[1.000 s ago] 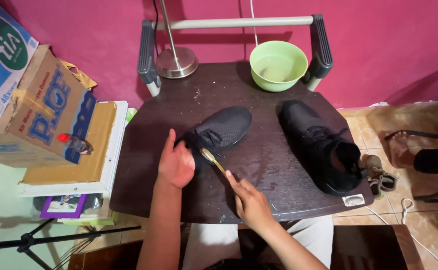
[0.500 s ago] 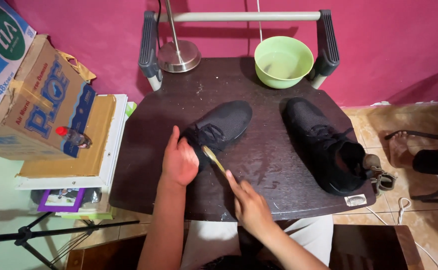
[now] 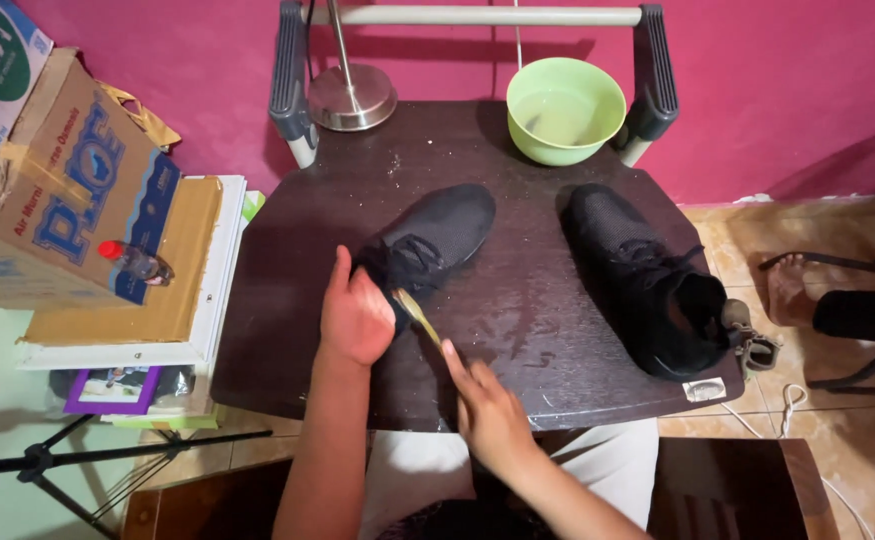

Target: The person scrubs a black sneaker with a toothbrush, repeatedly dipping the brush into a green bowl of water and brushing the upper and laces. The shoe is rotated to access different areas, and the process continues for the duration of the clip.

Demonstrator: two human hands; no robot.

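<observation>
My left hand (image 3: 354, 318) grips the heel end of a black mesh shoe (image 3: 435, 236) that lies on the dark round table (image 3: 517, 310). My right hand (image 3: 488, 410) holds a small brush with a yellowish handle (image 3: 417, 314), its head pressed against the shoe's heel beside my left hand. A second black shoe (image 3: 647, 280) lies to the right on the same table, untouched. A green bowl (image 3: 564, 108) holding water stands at the table's far edge.
A metal lamp base (image 3: 350, 95) stands at the far left of the table, under a grey chair-like frame (image 3: 477, 17). Cardboard boxes (image 3: 77, 190) and a small bottle (image 3: 135, 263) are stacked to the left. A sandal (image 3: 752, 345) and cables lie on the tiled floor at right.
The view has shifted slightly. My right hand has moved the brush a little along the shoe's heel; my left hand keeps its hold on the shoe.
</observation>
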